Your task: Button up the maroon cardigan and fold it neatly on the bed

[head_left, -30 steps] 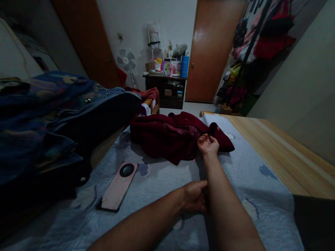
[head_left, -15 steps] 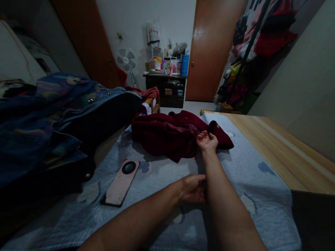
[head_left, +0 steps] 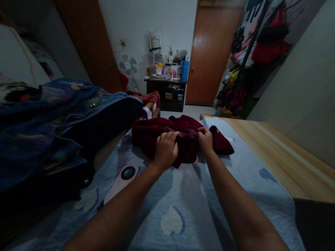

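A dark maroon coat (head_left: 146, 129) with a shiny lining and small gold buttons lies crumpled on a pale blue sheet (head_left: 199, 209) with heart shapes. My left hand (head_left: 166, 149) is over the coat's near middle, its fingers curled onto the cloth and gripping it. To its right, my right hand (head_left: 205, 139) pinches the coat's edge between thumb and fingers, beside a pointed end of the garment. A pink phone (head_left: 119, 184) with a round black camera lies left of my left forearm, which partly hides it.
Blue denim clothing (head_left: 65, 108) is heaped along the left side. Bare wooden boards (head_left: 267, 146) run along the right of the sheet. Farther back stand a white fan (head_left: 129, 65), a dark cabinet (head_left: 171, 97) with items on top, a closed door (head_left: 209, 59) and hanging bags (head_left: 270, 50).
My left hand has moved from beside my right forearm forward onto the coat. My right hand has turned from palm-up to grip the cloth. The view has tilted slightly.
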Motion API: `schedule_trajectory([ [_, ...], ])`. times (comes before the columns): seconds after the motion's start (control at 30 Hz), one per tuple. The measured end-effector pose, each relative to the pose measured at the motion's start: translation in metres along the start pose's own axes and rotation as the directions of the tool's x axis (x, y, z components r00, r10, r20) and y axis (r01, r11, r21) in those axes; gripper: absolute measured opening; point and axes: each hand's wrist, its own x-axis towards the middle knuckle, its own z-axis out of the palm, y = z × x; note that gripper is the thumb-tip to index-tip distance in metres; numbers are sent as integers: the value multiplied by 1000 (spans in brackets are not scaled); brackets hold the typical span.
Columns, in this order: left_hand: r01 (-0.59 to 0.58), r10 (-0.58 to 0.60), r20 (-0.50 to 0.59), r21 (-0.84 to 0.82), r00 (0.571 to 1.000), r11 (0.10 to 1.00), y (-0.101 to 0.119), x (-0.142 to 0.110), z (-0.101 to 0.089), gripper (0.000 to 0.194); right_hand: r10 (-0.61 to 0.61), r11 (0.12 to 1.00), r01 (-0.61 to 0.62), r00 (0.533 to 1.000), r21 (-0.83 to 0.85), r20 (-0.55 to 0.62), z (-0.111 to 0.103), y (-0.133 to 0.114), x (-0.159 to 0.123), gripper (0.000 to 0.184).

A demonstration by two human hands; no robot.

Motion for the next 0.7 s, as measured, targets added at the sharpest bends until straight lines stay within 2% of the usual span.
schedule_trajectory([
  [0.07,-122,125,12,308,992,943,-13,9,-10,45,-112,952,140,987,-273,114,5,-5,9,17],
  [0.13,-158,137,78,469,987,869,-27,14,-16,43,-119,874,203,971,-442,210,9,-6,14,28],
  [0.23,-188,86,205,555,975,810,-45,15,-18,33,-108,841,222,962,-494,249,8,-1,15,43],
  [0.33,-233,92,274,545,957,805,-52,10,-21,28,-117,833,241,957,-499,267,2,8,12,28],
  [0.4,-203,87,239,520,967,830,-52,6,-25,26,-100,838,227,958,-496,270,-2,11,11,20],
  [0.5,-25,10,33,491,999,871,-52,5,-31,20,-1,886,158,940,-437,340,-5,6,13,19],
  [0.53,57,-32,-61,469,998,882,-55,6,-32,23,55,896,134,912,-424,405,-5,2,14,19],
  [0.6,227,-151,-223,366,963,903,-65,8,-34,46,159,902,103,824,-419,544,-6,-9,14,16],
  [0.63,309,-230,-279,286,932,907,-73,9,-34,60,205,904,90,766,-418,609,-6,-15,13,15],
  [0.7,432,-381,-316,109,869,895,-91,11,-31,81,290,915,48,611,-400,737,-7,-27,12,11],
])
